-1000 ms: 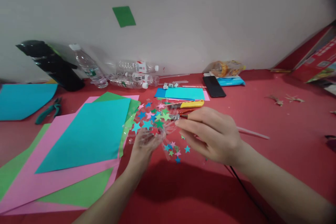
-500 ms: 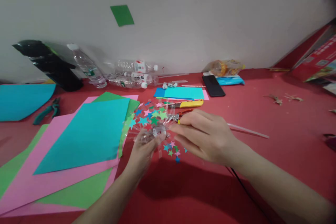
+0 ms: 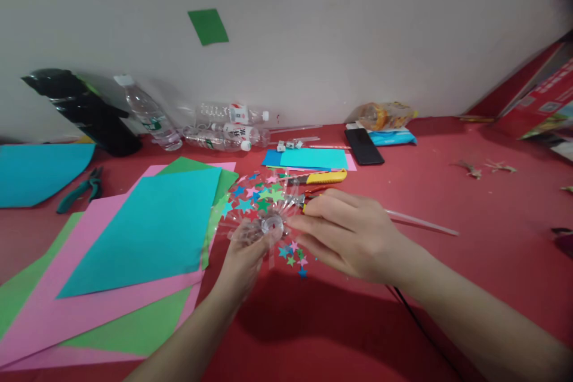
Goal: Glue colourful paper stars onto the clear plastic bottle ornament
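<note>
My left hand (image 3: 246, 256) grips a cut clear plastic bottle (image 3: 272, 225) by its round neck end, which faces up. Thin see-through strips fan out around that neck. At its right side, my right hand (image 3: 347, 230) has thumb and fingers pinched together on the strips; the exact spot between the fingertips is hidden. Small green, blue and pink paper stars (image 3: 262, 206) show through and around the strips at the upper left. More paper stars (image 3: 294, 256) lie on the red table just below the neck.
Coloured sheets (image 3: 152, 233) cover the left, with pliers (image 3: 83, 190) beyond. Behind my hands lie a yellow utility knife (image 3: 324, 177), paper strips (image 3: 313, 159) and a black phone (image 3: 364, 146). Plastic bottles (image 3: 219, 138) line the wall. A clear straw (image 3: 423, 222) is on the right.
The bottle neck has tilted very slightly in my left hand, and the fingertips of my right hand have shifted a little left toward it. The table things stay put.
</note>
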A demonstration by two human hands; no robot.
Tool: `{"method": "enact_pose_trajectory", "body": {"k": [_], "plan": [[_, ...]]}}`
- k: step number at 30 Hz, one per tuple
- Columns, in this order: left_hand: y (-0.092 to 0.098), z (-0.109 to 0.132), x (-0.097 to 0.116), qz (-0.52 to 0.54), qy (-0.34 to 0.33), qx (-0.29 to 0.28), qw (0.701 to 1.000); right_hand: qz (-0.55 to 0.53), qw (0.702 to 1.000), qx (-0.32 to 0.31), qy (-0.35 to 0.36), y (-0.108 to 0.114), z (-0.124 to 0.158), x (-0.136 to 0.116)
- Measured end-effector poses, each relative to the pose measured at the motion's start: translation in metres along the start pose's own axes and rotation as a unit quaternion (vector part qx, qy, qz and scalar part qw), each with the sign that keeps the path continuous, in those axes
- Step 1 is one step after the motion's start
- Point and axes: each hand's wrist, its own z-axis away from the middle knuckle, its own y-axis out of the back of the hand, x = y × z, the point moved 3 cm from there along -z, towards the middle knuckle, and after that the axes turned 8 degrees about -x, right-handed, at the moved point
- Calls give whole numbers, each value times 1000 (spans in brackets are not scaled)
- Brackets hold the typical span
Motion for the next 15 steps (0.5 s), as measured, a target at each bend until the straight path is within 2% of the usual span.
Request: {"method": "enact_pose_trajectory", "body": {"k": [4, 10, 15], "plan": [[7, -2, -8, -16, 12, 5, 1000, -2, 1000, 12, -1, 0, 2, -1], [12, -3, -13, -34, 17, -10, 999, 19, 997, 66, 21, 6, 3, -5], [16, -2, -17, -35, 21, -17, 999, 36, 997, 63, 28, 9, -1, -10]]}}
